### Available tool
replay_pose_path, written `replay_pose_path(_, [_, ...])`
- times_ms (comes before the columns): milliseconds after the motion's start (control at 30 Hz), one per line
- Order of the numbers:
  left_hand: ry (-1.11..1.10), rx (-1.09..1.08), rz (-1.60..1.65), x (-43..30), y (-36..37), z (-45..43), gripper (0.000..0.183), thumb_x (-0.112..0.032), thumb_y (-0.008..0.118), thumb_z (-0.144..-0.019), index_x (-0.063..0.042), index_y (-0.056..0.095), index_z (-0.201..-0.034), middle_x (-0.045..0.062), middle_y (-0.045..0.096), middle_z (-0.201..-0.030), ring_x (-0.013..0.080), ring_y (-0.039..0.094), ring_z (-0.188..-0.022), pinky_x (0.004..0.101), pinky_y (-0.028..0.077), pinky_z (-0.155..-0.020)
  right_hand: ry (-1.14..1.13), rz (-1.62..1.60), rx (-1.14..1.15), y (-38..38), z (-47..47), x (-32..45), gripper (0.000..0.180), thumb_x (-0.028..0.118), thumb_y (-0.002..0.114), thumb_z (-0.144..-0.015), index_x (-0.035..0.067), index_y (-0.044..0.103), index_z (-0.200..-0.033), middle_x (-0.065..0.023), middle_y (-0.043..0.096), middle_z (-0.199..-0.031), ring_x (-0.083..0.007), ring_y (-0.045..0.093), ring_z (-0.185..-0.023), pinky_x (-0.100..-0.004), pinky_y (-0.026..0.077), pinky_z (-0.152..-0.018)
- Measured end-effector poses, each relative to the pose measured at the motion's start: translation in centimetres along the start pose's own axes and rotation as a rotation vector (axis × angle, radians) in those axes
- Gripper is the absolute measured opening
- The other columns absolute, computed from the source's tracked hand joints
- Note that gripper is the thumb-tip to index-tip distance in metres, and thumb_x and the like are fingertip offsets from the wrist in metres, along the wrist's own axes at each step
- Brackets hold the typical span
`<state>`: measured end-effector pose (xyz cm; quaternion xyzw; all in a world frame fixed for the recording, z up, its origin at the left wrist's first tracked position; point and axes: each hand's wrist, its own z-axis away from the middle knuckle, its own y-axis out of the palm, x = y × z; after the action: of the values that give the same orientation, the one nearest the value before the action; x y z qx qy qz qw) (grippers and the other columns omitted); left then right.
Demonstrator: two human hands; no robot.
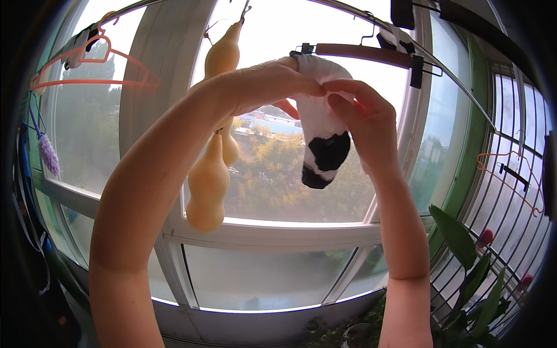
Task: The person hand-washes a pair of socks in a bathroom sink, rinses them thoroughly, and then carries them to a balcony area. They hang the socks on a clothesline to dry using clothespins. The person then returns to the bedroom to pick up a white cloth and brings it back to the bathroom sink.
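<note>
A white sock with black patches (324, 115) hangs in front of the window, its dark toe end pointing down. My left hand (296, 80) grips its upper part from the left, with fingers partly hidden behind the fabric. On the other side my right hand (374, 106) pinches the sock's edge between thumb and fingers. Just above is a brown clip hanger (363, 54) with black clips. Its left clip (307, 48) is right at the sock's top; whether it bites the fabric I cannot tell.
Dried gourds (209, 187) hang beside my left forearm. An orange hanger (93, 80) and more socks (396, 38) hang from the metal rail (452, 93). A purple duster (47, 152) is at far left, a leafy plant (454, 237) at lower right, before a barred window (518, 108).
</note>
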<state>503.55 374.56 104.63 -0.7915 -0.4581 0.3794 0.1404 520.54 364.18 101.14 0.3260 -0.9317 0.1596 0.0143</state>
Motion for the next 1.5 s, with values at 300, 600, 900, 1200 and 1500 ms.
replay_pose_path(300, [0.127,-0.394,0.457,0.2,-2.5,-2.0,0.032,-0.005,0.067,-0.082,0.006,0.058,-0.111,0.021,0.064,-0.108,0.0238,0.068,-0.092,0.0351,0.056,-0.086,-0.336,0.415,-0.199,0.6,-5.3,-1.5,0.037,0.005,0.058,-0.086,0.009,0.062,-0.123,-0.0108,0.062,-0.116,-0.0187,0.067,-0.084,-0.0273,0.054,-0.073])
replay_pose_path(600, [0.477,-0.479,0.005,-0.7,-4.0,-5.5,0.037,-0.006,0.069,-0.079,-0.007,0.066,-0.115,0.015,0.068,-0.102,0.0221,0.067,-0.089,0.0300,0.054,-0.078,-0.649,0.668,-0.300,-0.8,-11.3,-1.0,0.045,0.007,0.061,-0.085,0.014,0.056,-0.129,-0.0130,0.055,-0.127,-0.0237,0.062,-0.105,-0.0315,0.054,-0.080])
replay_pose_path(900, [0.679,-0.389,-0.743,-7.4,-8.5,-11.2,0.040,-0.011,0.059,-0.079,0.001,0.063,-0.117,0.021,0.062,-0.119,0.0325,0.055,-0.118,0.0444,0.040,-0.103,-0.589,0.898,-0.288,-4.8,-21.2,-1.3,0.043,0.026,0.061,-0.092,0.019,0.051,-0.133,-0.0087,0.054,-0.133,-0.0305,0.055,-0.119,-0.0425,0.047,-0.098])
replay_pose_path(1200, [0.074,-0.513,-0.922,-4.0,-10.3,-18.1,0.037,-0.030,0.051,-0.089,-0.024,0.065,-0.122,0.001,0.063,-0.124,0.0231,0.054,-0.120,0.0632,0.019,-0.109,-0.045,0.889,-0.106,-4.5,-24.2,-4.0,0.057,0.055,0.029,-0.098,0.018,0.066,-0.119,-0.0107,0.070,-0.103,-0.0342,0.058,-0.112,-0.0531,0.031,-0.103])
replay_pose_path(1500, [0.306,-0.690,-0.995,-3.1,-9.7,-17.1,0.034,-0.024,0.040,-0.099,-0.013,0.063,-0.122,0.006,0.068,-0.115,0.0212,0.062,-0.109,0.0467,0.033,-0.108,-0.235,0.782,-0.315,-6.1,-22.2,-2.6,0.061,0.055,0.032,-0.099,0.006,0.065,-0.114,-0.0098,0.072,-0.091,-0.0204,0.069,-0.091,-0.0379,0.049,-0.087])
